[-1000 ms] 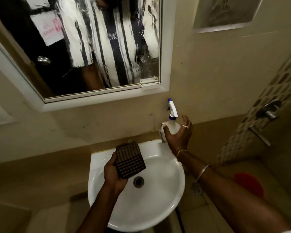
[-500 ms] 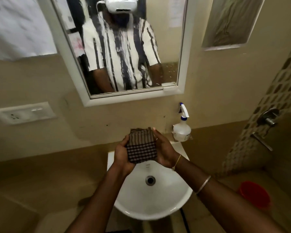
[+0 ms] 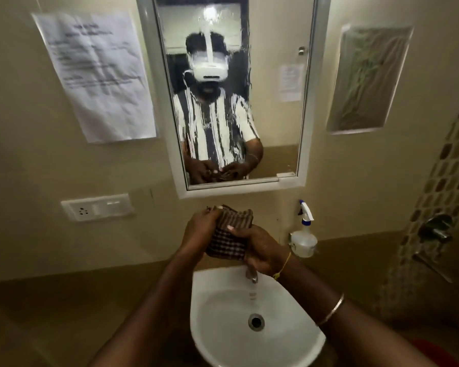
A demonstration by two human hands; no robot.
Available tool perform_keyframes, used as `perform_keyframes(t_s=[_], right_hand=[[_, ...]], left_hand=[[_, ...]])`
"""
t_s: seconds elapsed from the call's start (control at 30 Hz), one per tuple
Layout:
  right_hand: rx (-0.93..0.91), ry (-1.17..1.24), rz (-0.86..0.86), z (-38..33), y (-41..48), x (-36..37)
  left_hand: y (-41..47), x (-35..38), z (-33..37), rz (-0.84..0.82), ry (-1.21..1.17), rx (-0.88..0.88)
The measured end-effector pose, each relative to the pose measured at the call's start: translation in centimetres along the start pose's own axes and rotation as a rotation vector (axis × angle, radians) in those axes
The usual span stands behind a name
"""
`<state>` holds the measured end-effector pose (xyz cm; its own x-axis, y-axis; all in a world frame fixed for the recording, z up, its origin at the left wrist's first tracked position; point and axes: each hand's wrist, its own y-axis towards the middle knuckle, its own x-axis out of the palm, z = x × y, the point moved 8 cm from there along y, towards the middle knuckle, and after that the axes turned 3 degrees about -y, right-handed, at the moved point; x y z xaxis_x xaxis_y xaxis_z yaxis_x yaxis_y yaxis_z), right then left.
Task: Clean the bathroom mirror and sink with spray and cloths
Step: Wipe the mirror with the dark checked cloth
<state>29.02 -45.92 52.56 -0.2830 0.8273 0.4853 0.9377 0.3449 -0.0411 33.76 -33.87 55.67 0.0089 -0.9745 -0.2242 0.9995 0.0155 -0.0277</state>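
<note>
Spray bottle point(image 3: 304, 239) released, we note right hand point(image 3: 260, 250) and left hand point(image 3: 200, 229) both gripping the cloth point(image 3: 231, 234); mirror point(image 3: 276, 115) wiping likely next.

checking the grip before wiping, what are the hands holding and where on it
The checked cloth: left hand grips its upper left edge, right hand its lower right side.

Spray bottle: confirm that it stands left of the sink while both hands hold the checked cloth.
Not quite. The head view shows the spray bottle standing right of the sink, not left. The left hand and the right hand do both hold the checked cloth.
</note>
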Motion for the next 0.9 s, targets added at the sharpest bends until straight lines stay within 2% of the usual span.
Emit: perform_keyframes(t_s=[0.1, 0.23, 0.33, 0.5, 0.73, 0.9], right_hand=[[-0.072, -0.044, 0.045, -2.3, 0.9, 1.3], [-0.181, -0.058, 0.110, -6.5, 1.9, 3.3], [-0.314, -0.077, 0.155, -10.6, 2.5, 5.5], [-0.625, -0.152, 0.386, -19.0, 1.8, 8.7], [-0.981, -0.258, 0.648, -28.1, 1.5, 12.7], [-1.148, -0.458, 0.681, -30.7, 4.4, 14.9]], left_hand=[[0.4, -2.1, 3.5, 0.040, 0.127, 0.108], [0.8, -4.1, 8.2, 0.029, 0.105, 0.233], [0.6, -5.9, 11.8, 0.101, 0.018, 0.364], [-0.3, -7.3, 17.0, 0.136, -0.113, 0.533], [-1.0, -8.9, 22.5, 0.207, -0.175, 0.657], [0.2, -9.4, 24.6, 0.187, -0.262, 0.682]])
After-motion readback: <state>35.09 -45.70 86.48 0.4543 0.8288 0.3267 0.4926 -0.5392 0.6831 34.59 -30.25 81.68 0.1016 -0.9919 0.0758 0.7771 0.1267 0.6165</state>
